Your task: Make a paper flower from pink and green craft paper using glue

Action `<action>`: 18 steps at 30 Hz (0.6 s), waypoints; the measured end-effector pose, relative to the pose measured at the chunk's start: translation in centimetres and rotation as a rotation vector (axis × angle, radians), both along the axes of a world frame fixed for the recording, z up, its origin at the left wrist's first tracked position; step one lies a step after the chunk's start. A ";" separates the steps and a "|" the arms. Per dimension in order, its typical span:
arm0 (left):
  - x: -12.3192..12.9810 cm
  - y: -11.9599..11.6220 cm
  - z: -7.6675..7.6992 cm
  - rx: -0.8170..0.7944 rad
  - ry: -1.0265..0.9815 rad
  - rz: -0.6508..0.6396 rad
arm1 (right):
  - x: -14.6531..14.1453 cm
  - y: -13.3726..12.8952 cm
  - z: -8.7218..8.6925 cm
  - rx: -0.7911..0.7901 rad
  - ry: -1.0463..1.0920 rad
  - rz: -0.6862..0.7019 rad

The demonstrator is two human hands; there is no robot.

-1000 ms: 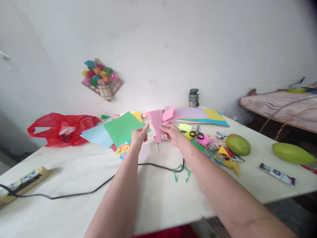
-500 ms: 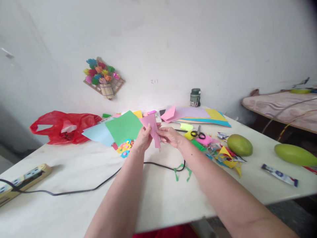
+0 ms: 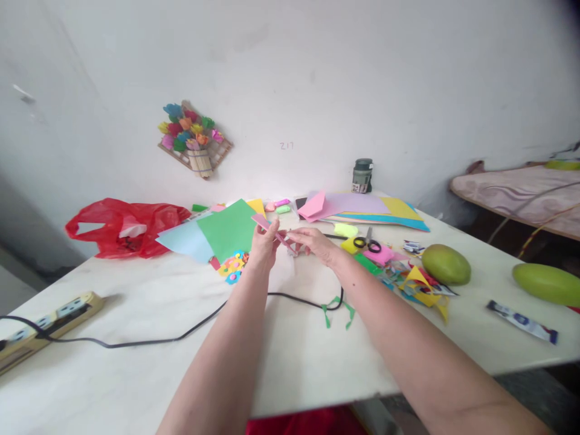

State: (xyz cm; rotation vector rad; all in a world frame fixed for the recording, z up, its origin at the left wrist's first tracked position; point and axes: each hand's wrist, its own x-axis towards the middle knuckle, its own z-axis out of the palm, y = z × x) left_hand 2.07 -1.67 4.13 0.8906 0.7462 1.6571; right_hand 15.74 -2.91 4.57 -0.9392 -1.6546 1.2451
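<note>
Above the middle of the white table, my left hand [image 3: 265, 243] is closed on a pink paper piece [image 3: 260, 221], which is seen nearly edge-on. The fingers of my right hand [image 3: 315, 243] pinch the lower right end of the same paper. A green sheet [image 3: 229, 232] and a light blue sheet [image 3: 188, 237] lie left of my hands. Small colourful flower shapes [image 3: 233, 266] rest beside my left wrist. To the right are black-handled scissors [image 3: 368, 243], with a pink packet [image 3: 379, 254] just below them.
A red plastic bag [image 3: 109, 229] and a power strip [image 3: 54, 326] are at the left. A black cable [image 3: 181, 335] crosses the table [image 3: 136, 386]. Paper scraps [image 3: 423, 287], green fruits [image 3: 446, 264] and a tube [image 3: 521, 322] lie right. Stacked coloured sheets [image 3: 357, 205] are at the back.
The pink paper has turned from facing the camera to nearly edge-on, tilting down to the right. Both hands still hold it. The whole view has shifted slightly.
</note>
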 end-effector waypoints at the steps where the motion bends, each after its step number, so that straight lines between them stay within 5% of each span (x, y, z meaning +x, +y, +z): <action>1: 0.1 -0.1 0.1 -0.035 0.014 0.027 | -0.1 -0.2 0.1 0.033 -0.050 0.001; 9: 0.8 -0.1 0.6 -0.221 0.078 0.218 | -1.2 -1.0 1.1 0.259 -0.681 -0.387; 14: 0.4 -0.1 0.3 -0.078 0.035 0.007 | -0.6 0.3 -0.2 0.205 -0.409 -0.326; 18: -0.4 -0.1 -0.2 -0.196 0.128 -0.106 | -0.3 1.0 -1.0 0.182 -0.180 -0.234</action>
